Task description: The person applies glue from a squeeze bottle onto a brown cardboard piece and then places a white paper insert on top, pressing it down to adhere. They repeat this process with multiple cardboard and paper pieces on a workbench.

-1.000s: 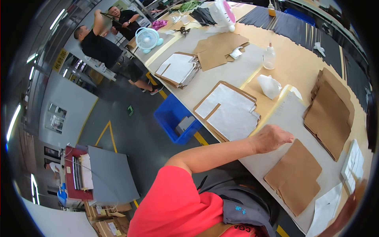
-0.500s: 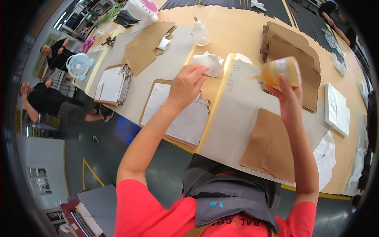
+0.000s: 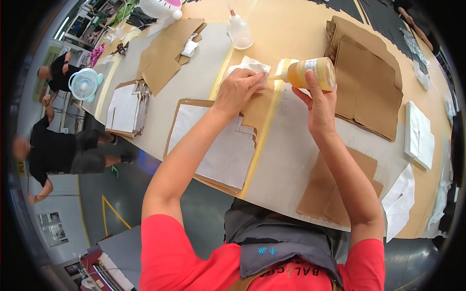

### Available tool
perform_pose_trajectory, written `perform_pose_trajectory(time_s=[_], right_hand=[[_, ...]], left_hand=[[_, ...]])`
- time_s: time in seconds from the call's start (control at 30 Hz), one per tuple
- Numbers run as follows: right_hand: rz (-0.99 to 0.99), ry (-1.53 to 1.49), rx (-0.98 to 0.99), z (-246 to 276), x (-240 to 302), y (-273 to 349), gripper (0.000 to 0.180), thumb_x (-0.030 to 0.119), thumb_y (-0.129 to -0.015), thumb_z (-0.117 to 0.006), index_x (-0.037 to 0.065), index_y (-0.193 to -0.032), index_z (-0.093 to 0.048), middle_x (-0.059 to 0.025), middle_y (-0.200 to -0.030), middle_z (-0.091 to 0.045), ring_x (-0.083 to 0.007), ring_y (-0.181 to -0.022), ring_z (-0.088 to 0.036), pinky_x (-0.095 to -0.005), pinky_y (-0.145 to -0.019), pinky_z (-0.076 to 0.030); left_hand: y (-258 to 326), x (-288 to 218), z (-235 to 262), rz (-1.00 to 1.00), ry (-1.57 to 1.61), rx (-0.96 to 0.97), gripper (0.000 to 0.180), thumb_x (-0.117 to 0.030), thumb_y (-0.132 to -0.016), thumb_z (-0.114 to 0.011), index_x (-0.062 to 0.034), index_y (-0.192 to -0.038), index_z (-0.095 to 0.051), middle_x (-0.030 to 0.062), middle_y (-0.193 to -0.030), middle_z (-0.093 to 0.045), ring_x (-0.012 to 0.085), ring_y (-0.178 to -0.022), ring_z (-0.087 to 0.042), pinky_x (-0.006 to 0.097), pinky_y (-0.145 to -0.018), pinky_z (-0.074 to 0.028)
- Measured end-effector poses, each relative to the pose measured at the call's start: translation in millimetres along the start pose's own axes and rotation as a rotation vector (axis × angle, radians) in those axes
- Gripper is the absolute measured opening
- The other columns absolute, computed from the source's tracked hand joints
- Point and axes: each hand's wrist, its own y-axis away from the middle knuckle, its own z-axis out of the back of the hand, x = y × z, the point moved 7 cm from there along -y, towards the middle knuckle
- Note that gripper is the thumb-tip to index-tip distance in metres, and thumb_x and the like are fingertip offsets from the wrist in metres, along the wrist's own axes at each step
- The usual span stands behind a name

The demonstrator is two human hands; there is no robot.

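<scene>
I see the long tan work table [image 3: 296, 29] filling the upper picture, running from about nine o'clock round to four o'clock. On it, at two o'clock, sits a thick stack of brown die-cut paper sheets [image 3: 371, 82]; a smaller pile of the same brown paper [image 3: 335, 194] lies at five o'clock near the table's edge. Just left of centre lies a flat brown paper blank with a white sheet laid over it [image 3: 218, 145], and a similar white-faced stack [image 3: 126, 109] lies at nine o'clock. Two people in black clothing stand on the grey floor [image 3: 97, 194] far left.

My right hand [image 3: 318, 104] is raised just right of centre, fingers wrapped round a translucent plastic squeeze bottle filled with pale yellow-amber liquid [image 3: 310, 72]. The bottle is tipped on its side, its narrow nozzle pointing left toward the other hand, with a pale label band around its body; the liquid looks cloudy and honey-coloured. It hangs above the table at about one o'clock from the middle.

My left hand [image 3: 238, 89] reaches out to twelve o'clock, fingers curled down and pressing on a crumpled white cloth [image 3: 250, 65] that rests on the table just beside the nozzle. Whether the nozzle touches the cloth I cannot tell.

Beyond it, at twelve o'clock, stands a small clear plastic bottle with a pointed tip [image 3: 239, 31].
</scene>
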Motion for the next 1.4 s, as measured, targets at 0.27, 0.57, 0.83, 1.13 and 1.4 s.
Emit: perform_pose_trajectory(time_s=[0.27,0.57,0.83,1.13,1.4], right_hand=[[-0.141,-0.107,-0.112,4.7,-1.5,12.0,0.054,0.042,-0.086,-0.078,0.009,-0.122,-0.056,-0.0053,-0.117,-0.063,-0.0185,-0.108,-0.064,-0.0366,-0.085,-0.060],[-0.111,0.157,0.030,52.0,73.7,45.1,0.061,0.051,-0.094,-0.064,0.001,-0.127,-0.057,-0.0085,-0.115,-0.066,-0.0187,-0.102,-0.066,-0.0346,-0.085,-0.057],[0.006,-0.117,-0.131,153.6,131.2,141.9,0.050,0.045,-0.103,-0.053,0.006,-0.134,-0.055,-0.0088,-0.128,-0.063,-0.0235,-0.112,-0.065,-0.0379,-0.091,-0.057],[0.478,0.579,-0.190,157.3,123.5,187.5,0.104,0.064,-0.074,-0.078,0.007,-0.143,-0.027,-0.0262,-0.142,-0.049,-0.0350,-0.130,-0.052,-0.0483,-0.109,-0.044],[0.614,0.720,0.184,144.0,91.1,170.1,0.105,0.047,-0.062,-0.093,0.012,-0.137,-0.028,-0.0288,-0.138,-0.049,-0.0391,-0.126,-0.056,-0.0509,-0.103,-0.049]], left_hand=[[-7.0,-17.7,9.8,-0.248,-0.130,-0.075,0.015,-0.017,-0.081,-0.077,-0.0066,-0.088,-0.068,0.0053,-0.084,-0.061,0.0238,-0.083,-0.059,0.037,-0.073,-0.052],[10.7,-115.0,37.4,-0.759,-0.103,0.030,0.016,-0.015,-0.083,-0.074,-0.0075,-0.088,-0.060,0.0054,-0.087,-0.055,0.0238,-0.084,-0.057,0.036,-0.076,-0.050],[15.8,-73.8,3.3,-0.428,-0.258,0.042,0.030,0.000,-0.083,-0.066,-0.0068,-0.111,-0.063,0.0067,-0.094,-0.060,0.0254,-0.091,-0.060,0.038,-0.082,-0.050],[117.8,-196.6,-3.4,-0.077,0.269,0.031,0.036,-0.001,-0.081,-0.072,-0.0064,-0.115,-0.065,0.0107,-0.102,-0.063,0.0313,-0.095,-0.060,0.041,-0.081,-0.049],[142.5,-205.9,-20.4,0.043,0.420,-0.051,0.035,-0.001,-0.077,-0.077,-0.0061,-0.110,-0.068,0.0064,-0.098,-0.064,0.0262,-0.089,-0.061,0.037,-0.077,-0.049]])
